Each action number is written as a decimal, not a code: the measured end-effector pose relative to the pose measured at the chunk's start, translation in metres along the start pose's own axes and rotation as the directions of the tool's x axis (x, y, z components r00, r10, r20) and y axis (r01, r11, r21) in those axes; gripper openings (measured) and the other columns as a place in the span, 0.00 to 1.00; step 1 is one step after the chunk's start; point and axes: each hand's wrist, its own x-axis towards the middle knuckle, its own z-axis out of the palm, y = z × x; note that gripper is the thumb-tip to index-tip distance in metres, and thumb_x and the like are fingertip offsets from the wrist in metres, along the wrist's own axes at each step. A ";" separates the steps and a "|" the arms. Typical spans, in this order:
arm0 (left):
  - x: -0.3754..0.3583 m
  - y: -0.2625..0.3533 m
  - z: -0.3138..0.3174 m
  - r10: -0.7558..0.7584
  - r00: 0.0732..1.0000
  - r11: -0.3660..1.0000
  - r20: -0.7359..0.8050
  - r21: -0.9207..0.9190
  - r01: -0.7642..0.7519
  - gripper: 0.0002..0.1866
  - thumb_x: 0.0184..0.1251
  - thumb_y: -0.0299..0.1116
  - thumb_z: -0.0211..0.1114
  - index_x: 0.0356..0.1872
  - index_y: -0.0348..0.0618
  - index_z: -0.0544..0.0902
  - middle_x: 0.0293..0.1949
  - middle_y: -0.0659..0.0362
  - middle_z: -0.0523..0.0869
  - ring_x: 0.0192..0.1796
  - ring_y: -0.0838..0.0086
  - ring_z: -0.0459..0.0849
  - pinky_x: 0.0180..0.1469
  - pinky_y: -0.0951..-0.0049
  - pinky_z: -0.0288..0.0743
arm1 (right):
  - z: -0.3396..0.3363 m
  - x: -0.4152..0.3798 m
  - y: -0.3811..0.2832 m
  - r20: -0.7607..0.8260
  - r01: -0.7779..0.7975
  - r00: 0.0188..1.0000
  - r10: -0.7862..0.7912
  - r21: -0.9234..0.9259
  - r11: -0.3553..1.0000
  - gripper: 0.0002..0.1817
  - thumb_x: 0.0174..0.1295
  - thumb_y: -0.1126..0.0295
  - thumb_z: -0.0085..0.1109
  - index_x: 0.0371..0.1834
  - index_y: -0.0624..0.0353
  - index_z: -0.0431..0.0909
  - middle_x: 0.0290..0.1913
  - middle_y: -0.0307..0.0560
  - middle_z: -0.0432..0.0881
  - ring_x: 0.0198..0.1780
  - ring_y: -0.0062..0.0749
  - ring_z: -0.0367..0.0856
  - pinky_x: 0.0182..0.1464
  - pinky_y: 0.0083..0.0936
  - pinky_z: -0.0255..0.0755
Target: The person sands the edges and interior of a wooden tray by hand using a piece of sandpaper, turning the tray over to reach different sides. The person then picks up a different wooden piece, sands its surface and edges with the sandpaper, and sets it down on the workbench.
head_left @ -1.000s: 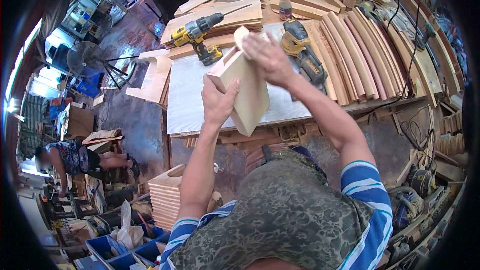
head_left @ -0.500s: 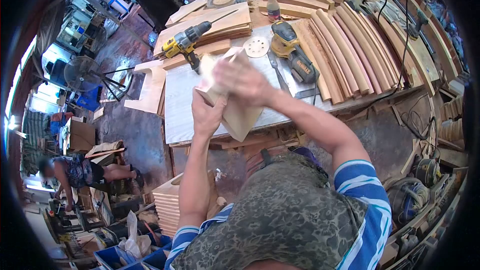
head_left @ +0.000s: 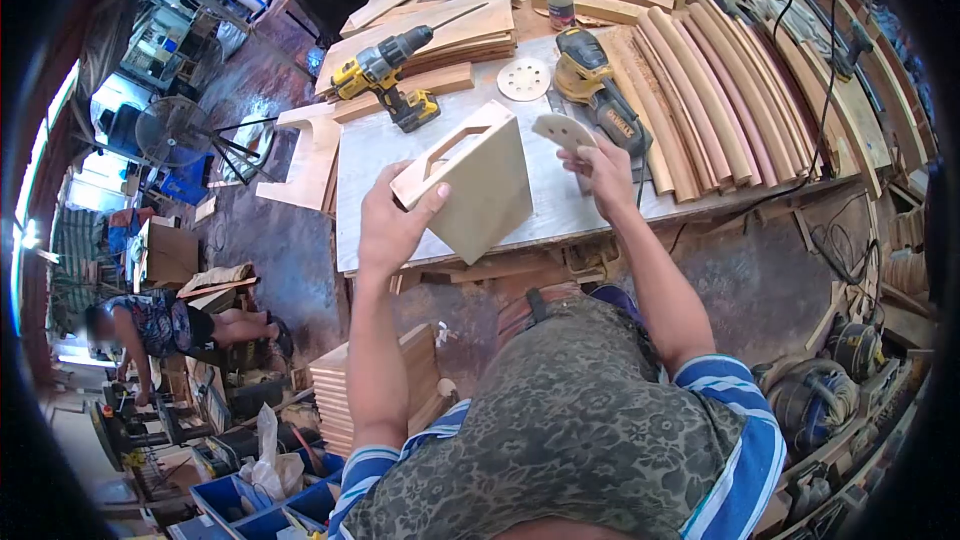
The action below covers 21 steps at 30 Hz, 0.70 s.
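Observation:
My left hand [head_left: 392,227] grips a pale wooden box [head_left: 485,190] by its near left end, thumb on the edge. The box is tilted above the workbench [head_left: 365,195], and an elongated opening shows in its upper narrow face. To the right, apart from the box, my right hand [head_left: 608,178] pinches a sanding disc [head_left: 563,131] with holes in it, slightly bent. A second, round sanding disc [head_left: 523,80] lies flat on the bench beyond the box. Beside it rests a yellow and black orbital sander [head_left: 598,90].
A cordless drill [head_left: 385,70] with a long bit stands left of the box. Curved wooden strips [head_left: 715,100] lie in a row at right; flat boards [head_left: 470,35] are stacked behind. A bottle [head_left: 560,2] stands at the back. Another person [head_left: 165,325] bends over at far left.
My right hand, blurred against the box before, has moved right, away from it, and the sanding disc in it now shows. The box stays in my left hand, its slotted face more visible.

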 end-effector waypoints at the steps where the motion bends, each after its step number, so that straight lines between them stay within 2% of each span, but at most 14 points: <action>1: -0.001 0.006 -0.005 -0.006 1.000 1.000 0.007 0.003 0.006 0.30 0.66 0.42 0.79 0.59 0.28 0.80 0.46 0.51 0.90 0.49 0.72 0.87 0.53 0.68 0.82 | -0.006 -0.012 0.001 -0.005 -0.008 1.000 0.008 0.003 1.000 0.24 0.70 0.76 0.52 0.69 0.71 0.78 0.55 0.58 0.88 0.51 0.35 0.90 0.56 0.32 0.83; 3: -0.003 0.016 -0.014 -0.049 0.993 0.984 0.106 0.174 0.030 0.28 0.62 0.42 0.80 0.54 0.29 0.85 0.39 0.49 0.92 0.45 0.68 0.91 0.51 0.67 0.84 | -0.014 -0.034 0.000 -0.001 -0.092 0.996 0.095 0.224 0.970 0.22 0.72 0.73 0.58 0.66 0.74 0.77 0.52 0.58 0.88 0.44 0.36 0.91 0.48 0.32 0.87; 4: -0.002 0.027 -0.016 -0.053 0.992 0.983 0.114 0.182 0.031 0.28 0.62 0.42 0.80 0.54 0.29 0.85 0.39 0.49 0.92 0.45 0.68 0.91 0.51 0.67 0.84 | -0.019 -0.042 0.001 -0.007 -0.096 0.995 0.100 0.233 0.968 0.22 0.72 0.73 0.58 0.66 0.74 0.77 0.52 0.58 0.88 0.44 0.36 0.91 0.48 0.32 0.87; 6: -0.001 0.048 -0.018 -0.223 0.962 0.840 0.156 0.531 0.109 0.29 0.59 0.42 0.80 0.55 0.31 0.85 0.41 0.49 0.92 0.46 0.69 0.91 0.53 0.66 0.82 | -0.027 -0.057 0.005 0.042 -0.142 0.990 0.136 0.249 0.958 0.23 0.72 0.70 0.64 0.64 0.75 0.77 0.51 0.58 0.88 0.41 0.36 0.91 0.44 0.33 0.89; 7: 0.003 0.056 -0.015 -0.227 0.961 0.836 0.157 0.537 0.109 0.29 0.59 0.42 0.80 0.55 0.31 0.85 0.41 0.49 0.92 0.46 0.69 0.91 0.53 0.66 0.82 | -0.030 -0.060 0.005 0.078 -0.150 0.988 0.134 0.275 0.950 0.23 0.71 0.70 0.67 0.63 0.74 0.78 0.50 0.56 0.88 0.40 0.36 0.90 0.43 0.34 0.90; 9: 0.015 0.069 0.000 -0.228 0.939 0.656 0.256 0.753 -0.046 0.28 0.57 0.43 0.80 0.52 0.30 0.85 0.42 0.45 0.93 0.45 0.65 0.93 0.50 0.64 0.83 | -0.028 -0.066 0.002 0.086 -0.173 0.984 0.154 0.297 0.939 0.22 0.71 0.70 0.66 0.63 0.74 0.77 0.50 0.56 0.88 0.41 0.36 0.90 0.43 0.34 0.90; 10: 0.020 0.066 0.008 -0.230 0.939 0.652 0.257 0.757 -0.047 0.28 0.57 0.43 0.80 0.52 0.30 0.85 0.42 0.45 0.93 0.45 0.65 0.93 0.50 0.64 0.83 | -0.027 -0.069 -0.002 0.093 -0.190 0.981 0.170 0.310 0.931 0.22 0.72 0.69 0.65 0.63 0.74 0.77 0.51 0.56 0.88 0.42 0.36 0.90 0.43 0.34 0.90; 13: 0.033 0.057 0.023 -0.096 0.949 0.661 0.299 0.733 -0.164 0.28 0.57 0.44 0.79 0.50 0.30 0.85 0.41 0.44 0.92 0.45 0.62 0.93 0.48 0.64 0.83 | -0.024 -0.069 -0.013 0.144 -0.132 0.986 0.083 0.372 0.919 0.20 0.73 0.71 0.63 0.63 0.73 0.78 0.51 0.56 0.88 0.44 0.35 0.89 0.46 0.33 0.88; 15: 0.039 0.059 0.022 -0.110 0.930 0.853 0.352 0.513 -0.094 0.27 0.58 0.41 0.80 0.50 0.30 0.84 0.38 0.46 0.92 0.45 0.66 0.93 0.48 0.66 0.83 | -0.033 -0.066 -0.015 0.148 -0.090 0.988 0.044 0.326 0.941 0.20 0.74 0.72 0.61 0.64 0.72 0.78 0.54 0.56 0.87 0.50 0.36 0.87 0.52 0.35 0.85; 17: 0.031 0.071 0.018 -0.146 0.940 0.881 0.309 0.473 -0.019 0.26 0.59 0.39 0.80 0.52 0.30 0.83 0.39 0.47 0.91 0.46 0.68 0.92 0.49 0.67 0.83 | -0.031 -0.062 -0.021 0.163 -0.048 0.987 0.002 0.279 0.959 0.19 0.75 0.74 0.58 0.66 0.72 0.77 0.57 0.56 0.86 0.55 0.38 0.86 0.58 0.37 0.82; 18: 0.022 0.074 0.016 -0.198 0.943 0.903 0.269 0.423 0.069 0.27 0.61 0.37 0.79 0.55 0.29 0.82 0.40 0.48 0.91 0.46 0.70 0.91 0.50 0.69 0.83 | -0.019 -0.067 -0.041 0.107 0.175 0.978 -0.180 0.057 0.983 0.21 0.73 0.77 0.57 0.68 0.70 0.77 0.61 0.57 0.84 0.61 0.41 0.83 0.64 0.38 0.77; 19: 0.014 0.063 0.016 -0.202 0.944 0.902 0.262 0.424 0.075 0.27 0.61 0.37 0.79 0.55 0.29 0.82 0.40 0.48 0.91 0.46 0.70 0.91 0.50 0.69 0.83 | -0.007 -0.071 -0.053 0.096 0.374 0.927 -0.362 -0.175 0.911 0.24 0.70 0.80 0.56 0.70 0.68 0.76 0.65 0.57 0.82 0.66 0.45 0.80 0.70 0.40 0.72; 20: 0.007 0.043 0.020 -0.074 0.979 0.974 0.192 0.225 0.030 0.26 0.61 0.39 0.80 0.52 0.30 0.82 0.38 0.51 0.89 0.43 0.74 0.87 0.47 0.70 0.82 | 0.002 -0.067 -0.058 0.104 0.374 0.927 -0.361 -0.174 0.911 0.24 0.70 0.80 0.56 0.70 0.68 0.76 0.65 0.57 0.82 0.66 0.45 0.80 0.70 0.40 0.72; 21: 0.001 0.029 0.024 0.040 0.995 0.999 0.092 0.019 -0.041 0.25 0.62 0.41 0.81 0.49 0.31 0.81 0.35 0.55 0.87 0.41 0.78 0.83 0.44 0.71 0.80 | 0.010 -0.060 -0.063 0.244 0.607 0.795 -0.556 -0.339 0.719 0.27 0.67 0.81 0.56 0.72 0.65 0.75 0.68 0.58 0.80 0.70 0.48 0.76 0.73 0.41 0.68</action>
